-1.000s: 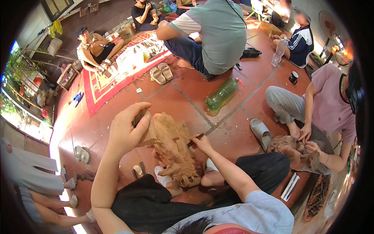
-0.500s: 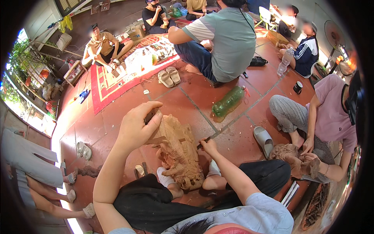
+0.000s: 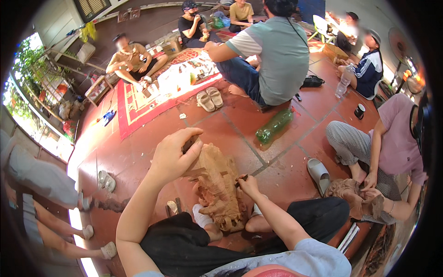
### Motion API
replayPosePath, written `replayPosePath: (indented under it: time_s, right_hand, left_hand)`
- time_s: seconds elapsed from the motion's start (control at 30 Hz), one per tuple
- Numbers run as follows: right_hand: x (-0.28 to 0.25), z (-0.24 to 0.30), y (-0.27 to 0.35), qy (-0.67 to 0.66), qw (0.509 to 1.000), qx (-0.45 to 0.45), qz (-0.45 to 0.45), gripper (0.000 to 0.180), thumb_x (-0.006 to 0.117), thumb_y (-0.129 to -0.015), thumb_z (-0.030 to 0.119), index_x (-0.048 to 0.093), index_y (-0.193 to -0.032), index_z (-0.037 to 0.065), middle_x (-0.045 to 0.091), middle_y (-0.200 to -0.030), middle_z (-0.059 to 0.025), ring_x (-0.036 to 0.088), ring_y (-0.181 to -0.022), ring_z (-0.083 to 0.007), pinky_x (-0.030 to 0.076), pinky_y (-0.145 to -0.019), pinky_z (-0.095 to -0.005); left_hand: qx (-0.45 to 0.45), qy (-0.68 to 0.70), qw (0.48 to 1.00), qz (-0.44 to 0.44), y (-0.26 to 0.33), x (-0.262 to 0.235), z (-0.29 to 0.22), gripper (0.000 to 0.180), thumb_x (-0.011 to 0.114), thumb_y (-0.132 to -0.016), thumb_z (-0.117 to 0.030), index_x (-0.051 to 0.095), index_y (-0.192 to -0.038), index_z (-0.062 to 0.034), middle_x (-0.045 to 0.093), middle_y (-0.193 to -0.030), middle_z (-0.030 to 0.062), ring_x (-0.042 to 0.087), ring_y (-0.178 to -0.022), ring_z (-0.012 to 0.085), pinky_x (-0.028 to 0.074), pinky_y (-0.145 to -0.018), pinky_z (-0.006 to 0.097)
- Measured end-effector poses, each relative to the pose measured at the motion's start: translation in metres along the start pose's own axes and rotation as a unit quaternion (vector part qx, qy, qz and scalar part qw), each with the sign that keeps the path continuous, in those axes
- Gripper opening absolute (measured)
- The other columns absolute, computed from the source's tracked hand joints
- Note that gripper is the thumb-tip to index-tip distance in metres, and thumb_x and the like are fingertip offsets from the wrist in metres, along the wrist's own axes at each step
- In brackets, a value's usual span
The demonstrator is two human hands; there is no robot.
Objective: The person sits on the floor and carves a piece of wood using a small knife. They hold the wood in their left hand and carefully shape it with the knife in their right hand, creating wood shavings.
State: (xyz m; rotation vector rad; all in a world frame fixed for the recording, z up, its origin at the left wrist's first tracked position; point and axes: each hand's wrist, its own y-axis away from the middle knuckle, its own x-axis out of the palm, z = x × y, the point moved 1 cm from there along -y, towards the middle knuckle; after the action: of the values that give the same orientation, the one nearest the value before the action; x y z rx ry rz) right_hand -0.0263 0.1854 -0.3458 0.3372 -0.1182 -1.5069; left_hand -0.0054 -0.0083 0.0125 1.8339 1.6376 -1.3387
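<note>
While your view has swung a little, so that the brown carving [image 3: 219,189] now appears farther right and lower than a second ago, the piece itself still stands on the tiled floor [image 3: 147,138] between your feet. Your left hand [image 3: 173,157] remains at its upper end, fingers bent around something dark; you cannot tell from here whether they clasp it or only steady the carving. Your right hand [image 3: 250,185] has its fingers closed on a dark tool [image 3: 244,177], which now sits in close by the carving's right side; whether its tip touches is too small to tell. As both hands have kept their places around the piece, the work seems to be continuing on that same side.
</note>
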Motion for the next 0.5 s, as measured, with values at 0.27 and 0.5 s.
replayPosePath:
  time_s: [0.27, 0.5]
  right_hand:
    - [0.004, -0.036, -0.028, 0.024, 0.998, 0.019, 0.063, 0.019, 0.058, -0.083, 0.012, 0.065, -0.087, -0.005, 0.065, -0.074, -0.0119, 0.060, -0.055, -0.0154, 0.049, -0.049, -0.0248]
    - [-0.006, -0.015, -0.007, -0.090, 0.994, -0.032, 0.044, 0.014, 0.053, -0.084, 0.006, 0.063, -0.087, -0.002, 0.063, -0.072, -0.0100, 0.059, -0.054, -0.0151, 0.048, -0.045, -0.0264]
  left_hand:
    - [0.000, -0.010, 1.000, -0.022, 0.012, -0.005, 0.015, 0.033, 0.055, -0.084, -0.026, 0.061, -0.109, -0.0055, 0.064, -0.104, 0.0154, 0.062, -0.097, 0.0305, 0.048, -0.084, 0.038]
    - [0.036, -0.011, 0.999, -0.025, 0.014, -0.006, 0.006, 0.032, 0.054, -0.082, -0.027, 0.061, -0.102, -0.0039, 0.064, -0.095, 0.0155, 0.062, -0.086, 0.0317, 0.048, -0.078, 0.041]
